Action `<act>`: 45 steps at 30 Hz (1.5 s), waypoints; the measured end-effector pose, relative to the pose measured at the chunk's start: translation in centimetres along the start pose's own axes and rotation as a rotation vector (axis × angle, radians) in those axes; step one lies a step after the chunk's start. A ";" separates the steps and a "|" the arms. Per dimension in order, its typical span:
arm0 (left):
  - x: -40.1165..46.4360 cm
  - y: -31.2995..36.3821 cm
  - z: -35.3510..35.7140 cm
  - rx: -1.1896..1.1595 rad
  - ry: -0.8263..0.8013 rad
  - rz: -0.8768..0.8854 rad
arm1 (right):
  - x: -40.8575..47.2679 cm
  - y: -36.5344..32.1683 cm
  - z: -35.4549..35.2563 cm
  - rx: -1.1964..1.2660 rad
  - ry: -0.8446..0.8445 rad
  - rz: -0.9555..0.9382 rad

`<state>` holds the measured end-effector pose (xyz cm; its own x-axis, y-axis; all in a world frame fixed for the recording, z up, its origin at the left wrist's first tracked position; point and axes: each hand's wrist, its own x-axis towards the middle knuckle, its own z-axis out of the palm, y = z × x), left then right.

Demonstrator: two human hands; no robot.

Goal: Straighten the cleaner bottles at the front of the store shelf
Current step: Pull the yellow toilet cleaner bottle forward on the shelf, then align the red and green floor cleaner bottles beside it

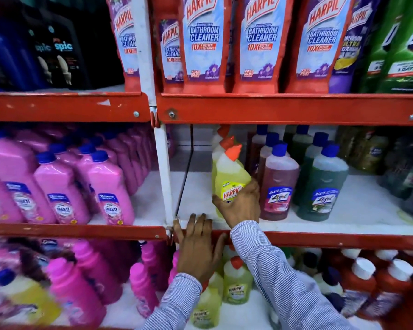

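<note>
red metal store shelf [296, 110] with white boards, packed with cleaner, so nothing fancy. right hand [239, 203] is wrapped around the lower body of the yellow harpic bottle [229, 177] on the middle level, fingers across the label, thumb on the 9 o'clock side. bottle leans a bit toward 1 o'clock and stands back from the front lip, so i'd say it's mid-straighten, not placed yet. left hand [198, 246] holds nothing, fingers spread flat over the shelf's front edge by the white upright [163, 175].

progress-wise: looks early. the brown lizol bottle [278, 184] at 3 o'clock of the yellow one and the green lizol bottle [322, 184] further at 3 o'clock already stand upright and face out, but sit back from the edge. big bare gap at 9 o'clock of the yellow bottle, more yellow ones queued behind it.

brown bottle is just beside the knuckles, easy to bump. pink shakti bottles [105, 186] in the next bay at 9 o'clock look tilted, though that may be the lens.
</note>
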<state>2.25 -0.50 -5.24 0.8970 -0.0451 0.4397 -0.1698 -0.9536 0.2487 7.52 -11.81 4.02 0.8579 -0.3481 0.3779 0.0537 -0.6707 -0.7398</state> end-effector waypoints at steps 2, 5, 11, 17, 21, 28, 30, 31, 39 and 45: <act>-0.1 0.0 0.1 -0.009 0.016 0.000 | -0.2 0.0 -0.1 -0.046 0.012 -0.009; -0.1 -0.1 0.2 0.000 0.019 0.008 | -0.9 0.1 -0.6 -0.077 0.027 -0.016; 0.0 -0.1 0.2 -0.009 0.036 0.008 | -2.2 0.2 -1.4 -0.076 0.011 -0.003; -0.1 0.1 0.0 0.018 0.027 -0.004 | -2.9 0.2 -2.0 -0.091 -0.016 -0.015; -0.1 0.3 0.1 0.027 0.029 -0.022 | -3.1 0.7 -2.3 -0.070 -0.031 -0.027; -0.3 0.4 0.3 0.056 0.069 -0.016 | -4.4 3.6 -4.3 0.123 0.033 -0.156; -0.1 0.3 0.4 0.059 0.088 -0.013 | -3.8 5.4 -5.2 0.152 0.208 -0.175; -0.1 0.4 0.5 0.068 0.092 -0.017 | -3.2 6.4 -5.5 0.139 0.283 -0.149; -0.2 0.7 0.6 0.072 0.091 -0.035 | 2.9 8.3 -5.2 -0.026 0.088 0.140; -0.2 0.7 0.1 0.074 0.054 -0.062 | 2.7 9.2 -5.7 -0.048 0.085 0.115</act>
<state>2.01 -1.20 -5.29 0.8810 0.0289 0.4722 -0.0823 -0.9735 0.2131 7.39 -22.59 1.39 0.8106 -0.4774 0.3390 -0.0690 -0.6528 -0.7543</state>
